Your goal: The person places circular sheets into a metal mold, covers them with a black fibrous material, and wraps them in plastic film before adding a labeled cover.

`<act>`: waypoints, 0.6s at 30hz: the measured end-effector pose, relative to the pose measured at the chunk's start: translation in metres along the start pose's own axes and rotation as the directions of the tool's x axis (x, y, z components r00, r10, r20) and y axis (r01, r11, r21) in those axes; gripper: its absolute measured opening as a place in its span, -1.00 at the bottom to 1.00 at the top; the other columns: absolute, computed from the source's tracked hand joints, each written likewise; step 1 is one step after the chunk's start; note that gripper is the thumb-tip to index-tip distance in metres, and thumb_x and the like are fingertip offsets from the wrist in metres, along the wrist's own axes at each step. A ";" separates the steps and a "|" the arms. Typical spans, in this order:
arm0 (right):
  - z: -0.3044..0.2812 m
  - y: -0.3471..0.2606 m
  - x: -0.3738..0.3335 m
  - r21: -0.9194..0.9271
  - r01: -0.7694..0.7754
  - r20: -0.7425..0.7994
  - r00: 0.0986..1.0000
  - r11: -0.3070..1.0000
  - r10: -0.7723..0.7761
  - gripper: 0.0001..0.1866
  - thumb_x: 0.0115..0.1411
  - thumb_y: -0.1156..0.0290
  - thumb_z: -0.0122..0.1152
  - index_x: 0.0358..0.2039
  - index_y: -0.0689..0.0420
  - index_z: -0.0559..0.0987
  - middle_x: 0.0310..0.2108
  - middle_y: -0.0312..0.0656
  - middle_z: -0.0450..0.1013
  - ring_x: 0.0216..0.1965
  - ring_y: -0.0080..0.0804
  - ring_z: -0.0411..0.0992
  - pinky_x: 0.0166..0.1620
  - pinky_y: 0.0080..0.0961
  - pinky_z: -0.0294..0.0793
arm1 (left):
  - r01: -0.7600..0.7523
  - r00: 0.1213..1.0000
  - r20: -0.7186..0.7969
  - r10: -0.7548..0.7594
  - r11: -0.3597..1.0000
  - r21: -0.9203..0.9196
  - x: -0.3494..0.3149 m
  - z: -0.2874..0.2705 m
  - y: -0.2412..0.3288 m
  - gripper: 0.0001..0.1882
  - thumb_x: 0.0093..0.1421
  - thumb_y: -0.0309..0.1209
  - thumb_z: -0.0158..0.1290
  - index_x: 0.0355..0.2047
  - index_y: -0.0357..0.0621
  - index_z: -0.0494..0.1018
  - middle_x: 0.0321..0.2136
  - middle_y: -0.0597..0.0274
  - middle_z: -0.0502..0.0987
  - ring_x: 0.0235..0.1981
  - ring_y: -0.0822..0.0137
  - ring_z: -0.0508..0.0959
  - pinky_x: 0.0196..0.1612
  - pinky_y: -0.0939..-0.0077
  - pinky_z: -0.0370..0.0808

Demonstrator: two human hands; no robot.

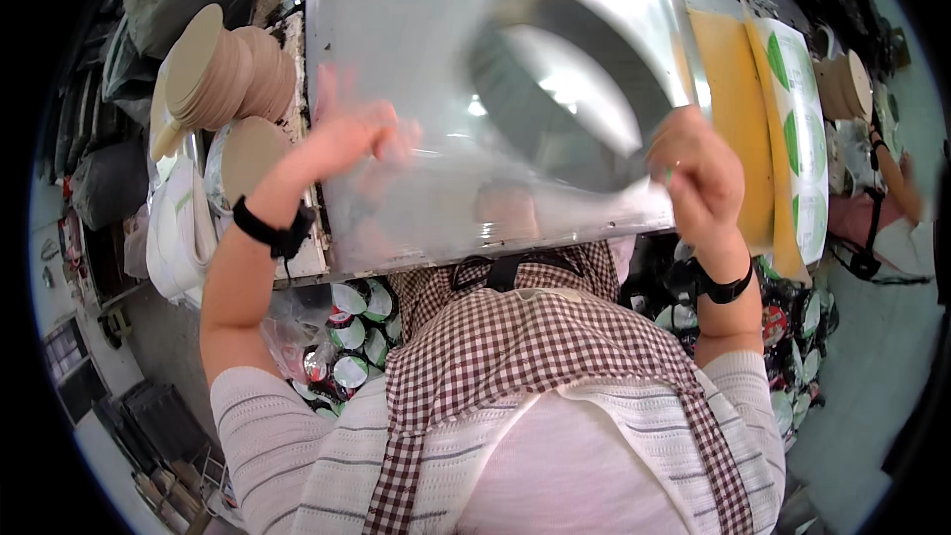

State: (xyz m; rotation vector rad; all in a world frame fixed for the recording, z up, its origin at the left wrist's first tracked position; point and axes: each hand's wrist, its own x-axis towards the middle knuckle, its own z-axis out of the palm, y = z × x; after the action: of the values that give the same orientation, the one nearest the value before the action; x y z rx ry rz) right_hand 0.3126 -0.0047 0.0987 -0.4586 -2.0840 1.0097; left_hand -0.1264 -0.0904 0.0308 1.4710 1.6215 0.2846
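My right hand (698,173) is closed on the near edge of a wide grey band bent into a ring (495,64). The ring is tilted and raised over a shiny metal tabletop (416,40), and its far side is blurred. Over the left part of the tabletop hovers my left hand (371,131), away from the ring. Its fingers look bent but are smeared by motion, and I make out nothing in them. Below it the metal mirrors the hand faintly.
Stacked beige discs (228,74) and a white roll (176,228) stand at the left. Yellow sheets (733,119) and a white sheet with green circles (795,139) lie along the right. Several round labelled pieces (349,332) fill space under the table. Another person's arm (897,178) shows far right.
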 end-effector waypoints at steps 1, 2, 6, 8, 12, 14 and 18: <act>0.016 -0.018 0.015 0.354 0.066 0.172 0.976 0.933 -0.134 -0.89 0.30 0.40 0.40 -0.32 0.15 0.66 -0.36 -0.27 0.58 -0.30 -0.22 0.47 0.01 -0.22 0.42 | -0.023 0.989 -0.149 0.015 0.998 -0.051 0.003 -0.015 0.013 -0.91 0.34 -0.41 0.16 -0.28 -0.16 0.56 -0.43 0.28 0.59 -0.36 0.40 0.54 -0.22 0.36 0.45; 0.045 -0.029 0.026 0.439 0.143 0.238 0.933 0.887 -0.269 -0.87 0.35 0.35 0.37 -0.31 0.12 0.67 -0.35 -0.29 0.57 -0.28 -0.23 0.47 0.01 -0.21 0.42 | -0.067 0.957 -0.287 0.038 0.994 -0.091 0.009 -0.031 0.027 -0.92 0.34 -0.42 0.15 -0.26 -0.15 0.56 -0.45 0.29 0.57 -0.40 0.43 0.51 -0.25 0.39 0.43; 0.105 0.061 0.016 -0.183 0.250 0.410 0.899 0.951 -0.157 -0.79 0.19 0.40 0.37 -0.15 0.09 0.62 -0.30 -0.28 0.51 -0.14 -0.26 0.51 0.12 -0.22 0.38 | -0.398 0.837 -0.364 0.410 0.911 0.111 -0.027 -0.045 0.086 -0.82 0.17 -0.46 0.33 -0.21 -0.06 0.61 -0.52 0.35 0.45 -0.50 0.38 0.43 -0.33 0.41 0.36; 0.111 0.110 0.010 -0.460 0.133 0.305 0.952 0.878 0.016 -0.65 0.19 0.39 0.36 0.00 0.09 0.61 -0.14 -0.24 0.58 -0.01 -0.24 0.53 0.22 -0.18 0.38 | -0.650 0.510 -0.127 0.851 0.478 0.592 -0.031 -0.024 0.067 -0.70 0.02 -0.43 0.42 -0.20 -0.02 0.64 -0.50 0.39 0.45 -0.46 0.30 0.45 -0.33 0.36 0.35; 0.099 0.013 -0.039 -0.372 0.069 0.452 0.884 0.926 0.115 -0.36 0.26 0.30 0.33 0.29 0.31 0.45 0.35 0.18 0.38 0.42 0.08 0.30 0.48 0.09 0.15 | -0.578 0.550 -0.098 0.829 0.463 0.672 -0.055 0.028 0.017 -0.68 -0.02 -0.40 0.40 -0.20 0.03 0.66 -0.38 0.43 0.54 -0.28 0.29 0.56 -0.20 0.29 0.46; 0.058 -0.026 -0.036 -0.177 -0.114 0.741 0.638 0.978 0.209 -0.45 0.21 0.39 0.40 0.23 0.16 0.58 0.11 0.06 0.58 0.27 0.08 0.45 0.40 0.01 0.25 | -0.541 0.565 -0.083 0.821 0.444 0.715 -0.054 0.041 -0.003 -0.67 0.02 -0.39 0.37 -0.16 0.02 0.66 -0.31 0.44 0.58 -0.22 0.30 0.59 -0.14 0.29 0.50; 0.000 -0.026 -0.009 -0.281 -0.183 0.108 0.969 0.942 0.221 -0.40 0.23 0.34 0.41 0.29 0.09 0.56 0.17 0.00 0.59 0.23 0.05 0.52 0.30 -0.08 0.47 | -0.492 0.642 -0.057 0.764 0.469 0.734 -0.062 0.064 -0.036 -0.64 0.09 -0.31 0.35 -0.08 -0.05 0.64 -0.19 0.40 0.63 -0.09 0.24 0.62 -0.02 0.23 0.52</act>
State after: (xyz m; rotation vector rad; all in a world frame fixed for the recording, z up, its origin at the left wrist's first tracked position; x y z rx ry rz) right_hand 0.3192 -0.0265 0.1152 -0.7747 -2.3491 0.8957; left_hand -0.1108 -0.1792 -0.0026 2.7708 1.4207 0.4705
